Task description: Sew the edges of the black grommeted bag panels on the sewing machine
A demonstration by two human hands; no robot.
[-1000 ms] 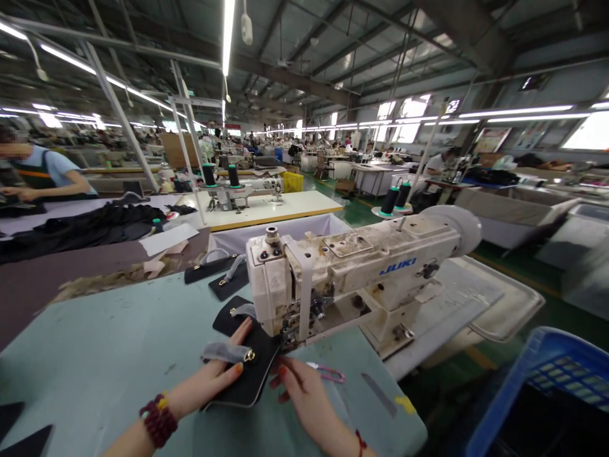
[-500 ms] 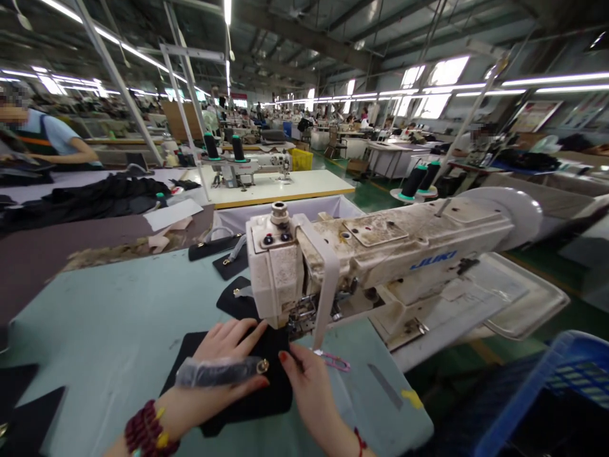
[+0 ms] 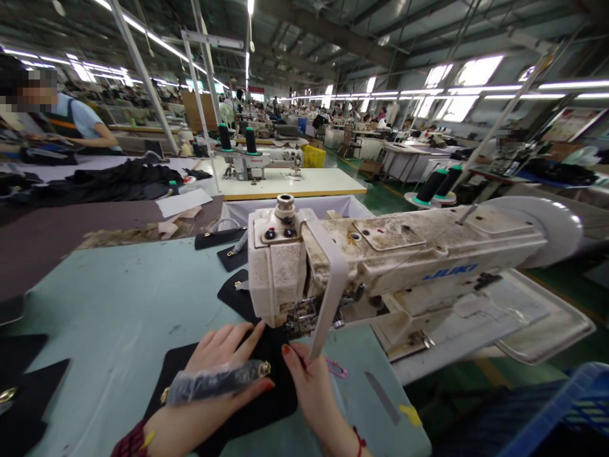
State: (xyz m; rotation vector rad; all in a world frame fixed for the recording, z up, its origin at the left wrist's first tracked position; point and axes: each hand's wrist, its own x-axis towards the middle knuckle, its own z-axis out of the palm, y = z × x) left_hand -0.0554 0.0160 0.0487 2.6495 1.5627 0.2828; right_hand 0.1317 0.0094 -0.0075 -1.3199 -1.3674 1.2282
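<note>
Pressing the left hand [image 3: 216, 355], palm down, onto a black panel [image 3: 278, 407], with the fingers loosely spread, laid flat and closed around nothing. Reaching with those fingertips to just beside the head of a white JUKI sewing machine [image 3: 404, 247]. Passing the same hand beneath a plastic-wrapped handle [image 3: 212, 384], with a gold fitting near each end, atop the panel. Running the panel from beside the machine head toward the near side of the table [image 3: 114, 298]. Resting the right hand [image 3: 316, 393] at the panel's right edge, with the thumb against the edge and the other fingers mostly hidden. Cannot tell any grip or gap there. Wearing a thin red bracelet [image 3: 360, 439] on that wrist.

Seeing pink thread snips [image 3: 337, 369] just beside the right hand, then a grey strip [image 3: 383, 398] and a yellow patch [image 3: 410, 416] near the table's right edge. Finding more black panels with gold fittings [image 3: 233, 292] left of the machine head, up to the far edge, and dark pieces [image 3: 35, 387] toward the table's near left corner. Noticing a blue basket [image 3: 552, 409] beyond the right edge.
</note>
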